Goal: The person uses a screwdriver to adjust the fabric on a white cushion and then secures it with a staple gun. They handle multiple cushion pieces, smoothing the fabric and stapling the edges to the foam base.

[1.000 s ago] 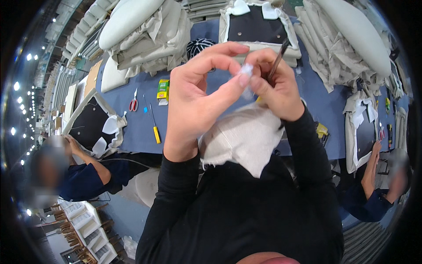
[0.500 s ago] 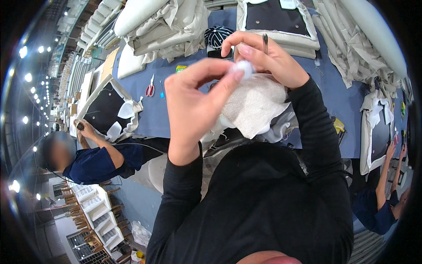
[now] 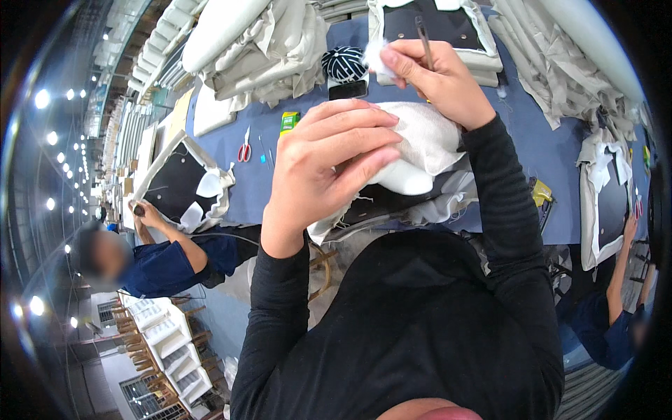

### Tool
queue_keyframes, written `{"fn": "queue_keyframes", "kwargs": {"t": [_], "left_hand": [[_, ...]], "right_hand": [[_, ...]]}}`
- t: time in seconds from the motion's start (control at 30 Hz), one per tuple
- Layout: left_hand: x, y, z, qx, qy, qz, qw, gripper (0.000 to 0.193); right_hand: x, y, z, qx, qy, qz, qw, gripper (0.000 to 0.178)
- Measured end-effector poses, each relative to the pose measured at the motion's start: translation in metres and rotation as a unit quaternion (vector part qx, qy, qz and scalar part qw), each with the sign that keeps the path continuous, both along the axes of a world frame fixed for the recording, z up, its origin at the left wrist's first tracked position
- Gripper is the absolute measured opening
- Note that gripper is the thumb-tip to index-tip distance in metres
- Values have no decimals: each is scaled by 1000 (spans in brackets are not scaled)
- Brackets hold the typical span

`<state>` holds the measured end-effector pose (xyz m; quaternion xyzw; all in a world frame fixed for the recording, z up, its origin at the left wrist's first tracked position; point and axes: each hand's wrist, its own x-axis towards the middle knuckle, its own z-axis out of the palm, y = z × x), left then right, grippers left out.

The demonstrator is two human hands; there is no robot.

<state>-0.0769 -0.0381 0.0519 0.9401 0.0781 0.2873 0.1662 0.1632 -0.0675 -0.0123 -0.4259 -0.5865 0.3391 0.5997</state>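
Nearest to me, in the lower middle of the frame, are the wearer's black sleeves (image 3: pixel 280 315), reaching up toward the centre. I see the left hand (image 3: pixel 325 157) just left of centre, half open, its fingers loosely bent to the right and the thumb apart below them; its fingertips overlap the beige cloth (image 3: pixel 423 129), and I can't tell whether they touch it. The cloth bulges at the centre of the frame, one corner pointing down. Under it a white pad (image 3: pixel 406 180) turns its rounded end to the lower right, above a black panel (image 3: pixel 381 210).

Higher up, right of centre, I have the right hand (image 3: pixel 441 80) closed, thumb and finger pinching a white tuft (image 3: pixel 376 59) that sticks out to the left, with no clear long axis. A thin dark tool (image 3: pixel 424 42) is in the same hand; its long axis runs nearly upright, the visible end pointing to the top edge and leaning slightly left. Its other end is hidden from me.

Beyond, on the blue table (image 3: pixel 535 150), I make out a phone (image 3: pixel 348 90), a striped round thing (image 3: pixel 343 64), a green-yellow box (image 3: pixel 289 122) and red-handled scissors (image 3: pixel 244 148) pointing up. Cloth piles (image 3: pixel 262 56) fill the upper left.
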Motion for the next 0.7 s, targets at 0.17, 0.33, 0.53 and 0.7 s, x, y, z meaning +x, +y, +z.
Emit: {"fn": "queue_keyframes", "kwargs": {"t": [0.17, 0.33, 0.53, 0.7], "left_hand": [[9, 13, -9, -202, -33, -16, 979, 14], [27, 13, -30, -279, -113, 14, 953, 17], [46, 7, -22, -174, -97, -21, 980, 19], [46, -2, -17, -177, -71, 3, 982, 27]], "right_hand": [[-2, -67, 27, 80, 14, -201, 976, 21], [-23, -137, 32, 98, 81, -252, 959, 26], [-58, -146, 12, -108, 176, -137, 969, 24], [-70, -108, 5, -154, 226, -135, 952, 30]]}}
